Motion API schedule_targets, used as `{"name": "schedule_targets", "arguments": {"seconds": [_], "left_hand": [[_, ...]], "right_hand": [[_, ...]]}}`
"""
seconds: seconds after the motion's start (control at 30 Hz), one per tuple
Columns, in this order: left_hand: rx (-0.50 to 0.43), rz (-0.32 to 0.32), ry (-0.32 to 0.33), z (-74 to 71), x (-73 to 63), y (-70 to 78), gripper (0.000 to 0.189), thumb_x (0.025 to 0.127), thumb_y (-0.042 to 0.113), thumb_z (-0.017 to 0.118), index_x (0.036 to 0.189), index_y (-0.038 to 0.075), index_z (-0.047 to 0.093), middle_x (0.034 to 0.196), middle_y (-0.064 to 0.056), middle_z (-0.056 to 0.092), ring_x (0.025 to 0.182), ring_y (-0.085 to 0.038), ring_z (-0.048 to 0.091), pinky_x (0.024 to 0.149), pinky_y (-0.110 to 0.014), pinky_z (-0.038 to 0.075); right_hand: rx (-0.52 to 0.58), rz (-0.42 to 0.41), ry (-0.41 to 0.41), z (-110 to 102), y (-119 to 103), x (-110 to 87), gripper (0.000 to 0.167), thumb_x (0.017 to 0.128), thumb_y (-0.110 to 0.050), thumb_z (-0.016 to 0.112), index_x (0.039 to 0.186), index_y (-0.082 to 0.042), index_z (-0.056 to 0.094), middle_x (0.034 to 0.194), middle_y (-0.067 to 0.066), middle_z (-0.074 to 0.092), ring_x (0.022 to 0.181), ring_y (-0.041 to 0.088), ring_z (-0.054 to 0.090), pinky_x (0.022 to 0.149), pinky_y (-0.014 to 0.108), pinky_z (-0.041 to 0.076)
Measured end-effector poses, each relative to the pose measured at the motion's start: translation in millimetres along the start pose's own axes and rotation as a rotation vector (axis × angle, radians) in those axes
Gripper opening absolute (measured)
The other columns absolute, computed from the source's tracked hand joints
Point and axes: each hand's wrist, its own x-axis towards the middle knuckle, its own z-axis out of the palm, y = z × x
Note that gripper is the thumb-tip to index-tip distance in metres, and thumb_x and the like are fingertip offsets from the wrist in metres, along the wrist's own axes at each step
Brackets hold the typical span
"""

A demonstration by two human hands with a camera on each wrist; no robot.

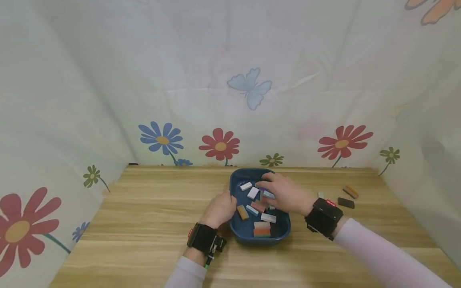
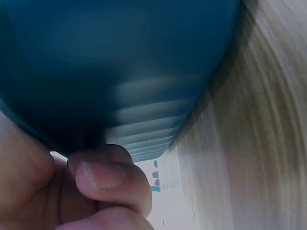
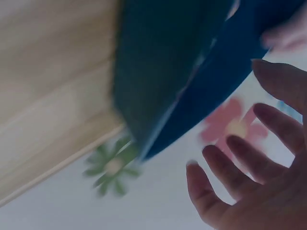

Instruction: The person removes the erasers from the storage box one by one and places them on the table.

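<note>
We see one blue bin (image 1: 248, 231) on the wood table (image 1: 162, 204), roughly mid-table, small blocks scattered inside. Left hand (image 1: 219, 209) is at the bin's left rim, fingers curled and gripping it; the left wrist view shows the fingers bent by the rim and the bin's outer wall above them.

Right hand (image 1: 288, 194) is over the bin's right side, toward the far end. In the right wrist view we get its fingers spread and loosely bent, nothing held between them. We can't tell if the fingertips touch a block.

In the bin, far end: white block (image 1: 246, 186), with a second white block (image 1: 253, 193) just nearer. Middle: reddish block (image 1: 257, 207), light-blue block (image 1: 252, 210) beside it, brown block (image 1: 243, 213) by the left wall. Nearer, right: third white block (image 1: 268, 218). Near end: tan block (image 1: 261, 225) and orange block (image 1: 261, 232), side by side. Others are partly hidden by the right hand.

On the table, right of the bin: black block (image 1: 346, 203), orange-and-dark block (image 1: 350, 192) just beyond, pale green block (image 1: 320, 195) near the right wrist strap (image 1: 325, 217). Flowered backdrop (image 1: 191, 96) behind.
</note>
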Motion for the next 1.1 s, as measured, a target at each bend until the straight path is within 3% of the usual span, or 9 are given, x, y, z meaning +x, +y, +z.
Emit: {"name": "schedule_targets", "arguments": {"seconds": [0.13,0.27,0.33,0.43,0.53,0.67,0.9,1.1], "left_hand": [[0.004,0.0,-0.003,-0.1,1.0,0.6,0.037,0.104,0.025,0.039,0.125,-0.001,0.052,0.071,-0.006,0.053,0.057,-0.019,0.053,0.049,-0.031,0.04],[0.003,0.013,0.001,-0.5,1.7,0.9,0.036,0.104,0.025,0.039,0.124,-0.002,0.052,0.071,-0.006,0.053,0.057,-0.019,0.053,0.049,-0.031,0.04],[0.004,0.021,0.008,-1.0,2.1,0.5,0.036,0.103,0.024,0.039,0.125,-0.002,0.052,0.071,-0.006,0.053,0.056,-0.019,0.052,0.049,-0.031,0.04],[0.012,0.025,0.012,-1.7,2.8,-0.6,0.038,0.103,0.024,0.037,0.127,-0.003,0.051,0.071,-0.006,0.053,0.055,-0.018,0.052,0.049,-0.031,0.04],[0.016,0.026,0.012,-2.0,3.7,-2.1,0.039,0.103,0.025,0.037,0.128,-0.003,0.051,0.071,-0.005,0.053,0.055,-0.018,0.051,0.049,-0.03,0.039],[0.018,0.03,0.013,-2.2,3.7,-3.0,0.04,0.103,0.025,0.037,0.127,-0.004,0.051,0.07,-0.005,0.052,0.055,-0.018,0.051,0.049,-0.031,0.039],[0.065,0.083,0.043,-2.1,3.4,-4.0,0.035,0.102,0.022,0.038,0.117,-0.003,0.055,0.067,-0.003,0.05,0.053,-0.017,0.049,0.049,-0.031,0.038],[0.041,0.077,0.035,0.4,3.4,-6.2,0.033,0.102,0.022,0.037,0.116,-0.002,0.055,0.066,-0.003,0.05,0.051,-0.017,0.048,0.047,-0.03,0.037]], "right_hand": [[0.042,-0.106,-0.056,7,-25,4.7,0.028,0.085,-0.014,0.076,0.112,-0.009,0.071,0.105,0.01,0.061,0.083,0.019,0.057,0.069,0.031,0.05],[0.109,-0.078,-0.171,10,-36,6.0,0.02,0.083,-0.006,0.076,0.103,-0.008,0.072,0.089,0.004,0.06,0.075,0.012,0.051,0.067,0.027,0.049],[0.124,-0.054,-0.234,11,-38,6.2,0.02,0.082,-0.005,0.076,0.102,-0.007,0.072,0.09,0.004,0.063,0.076,0.011,0.052,0.071,0.029,0.05],[0.127,-0.036,-0.303,14,-40,6.0,0.023,0.083,-0.007,0.076,0.106,-0.006,0.072,0.102,0.008,0.069,0.086,0.014,0.061,0.079,0.032,0.052],[0.167,-0.028,-0.352,17,-42,5.1,0.017,0.085,-0.008,0.074,0.103,-0.006,0.073,0.114,0.011,0.069,0.108,0.024,0.063,0.074,0.028,0.052],[0.183,-0.061,-0.399,22,-45,4.2,0.005,0.088,-0.008,0.072,0.092,-0.01,0.073,0.104,0.005,0.071,0.124,0.031,0.054,0.069,0.025,0.048],[0.082,-0.088,-0.408,28,-51,4.3,0.012,0.085,-0.008,0.074,0.096,-0.012,0.074,0.099,-0.002,0.066,0.123,0.03,0.051,0.097,0.039,0.044],[0.084,-0.024,-0.483,29,-54,5.7,0.015,0.082,-0.002,0.073,0.089,-0.015,0.073,0.088,-0.007,0.068,0.134,0.035,0.041,0.108,0.049,0.031]]}}
